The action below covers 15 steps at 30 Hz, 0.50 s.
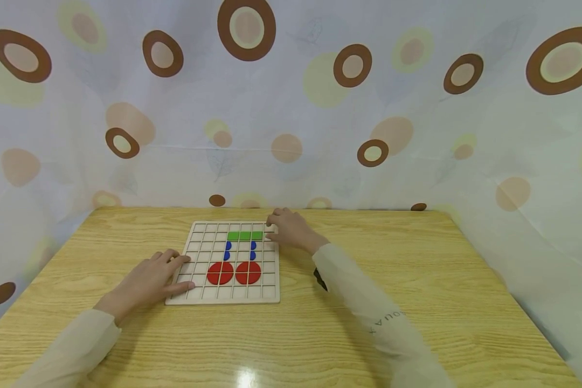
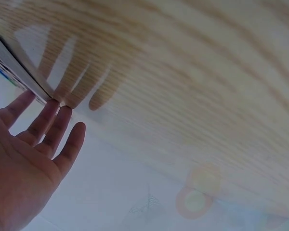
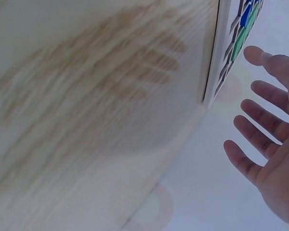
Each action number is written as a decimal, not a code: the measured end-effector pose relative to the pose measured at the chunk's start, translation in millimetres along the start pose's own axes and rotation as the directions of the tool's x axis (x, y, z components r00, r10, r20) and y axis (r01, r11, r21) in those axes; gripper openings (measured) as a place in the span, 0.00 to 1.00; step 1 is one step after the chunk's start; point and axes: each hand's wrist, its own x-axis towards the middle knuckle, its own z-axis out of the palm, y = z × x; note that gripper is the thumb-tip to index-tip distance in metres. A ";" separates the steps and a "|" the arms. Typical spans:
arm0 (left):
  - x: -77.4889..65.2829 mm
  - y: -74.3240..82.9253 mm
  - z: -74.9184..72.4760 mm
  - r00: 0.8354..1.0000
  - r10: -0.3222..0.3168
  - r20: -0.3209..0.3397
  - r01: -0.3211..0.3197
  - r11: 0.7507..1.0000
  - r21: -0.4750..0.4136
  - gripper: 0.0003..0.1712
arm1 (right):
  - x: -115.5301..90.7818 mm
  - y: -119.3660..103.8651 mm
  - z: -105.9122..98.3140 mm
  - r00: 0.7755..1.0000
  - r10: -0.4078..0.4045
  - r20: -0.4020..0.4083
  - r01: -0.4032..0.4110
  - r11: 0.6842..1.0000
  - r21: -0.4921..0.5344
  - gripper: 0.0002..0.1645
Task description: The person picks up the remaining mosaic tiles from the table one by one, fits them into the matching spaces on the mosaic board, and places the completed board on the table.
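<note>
A pale square grid board [image 1: 269, 292] lies flat on the table, left of the middle in the head view. Set in it are a row of green squares [image 1: 244, 236], several small blue half-round pieces [image 1: 227, 255] and two red discs [image 1: 220, 273]. My left hand [image 1: 150, 277] rests at the board's left edge, fingers and thumb spread; in the left wrist view its fingertips [image 2: 64, 109] meet the board's side. By the far right corner, my right hand [image 1: 293, 229] hovers with loosely extended fingers. The right wrist view shows nothing held in it [image 3: 279, 139].
The wood-grain table [image 1: 393, 258] extends on both sides of the board. Behind it and along the sides hangs a pale curtain [image 1: 184, 118] with brown and cream circles. A small black object [image 1: 320, 279] shows by the right sleeve.
</note>
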 end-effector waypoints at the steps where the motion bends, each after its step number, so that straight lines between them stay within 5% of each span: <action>1: 0.0 -0.1 -0.5 1.000 -0.002 0.003 0.002 1.000 -0.002 0.38 | -2.4 1.8 -0.9 1.000 -0.003 -0.006 0.003 1.000 0.002 0.20; 15: -0.2 -7.4 -7.6 1.000 -0.017 -0.017 0.018 1.000 0.015 0.39 | -61.1 39.9 -23.5 0.992 -0.016 -0.123 0.018 1.000 0.015 0.20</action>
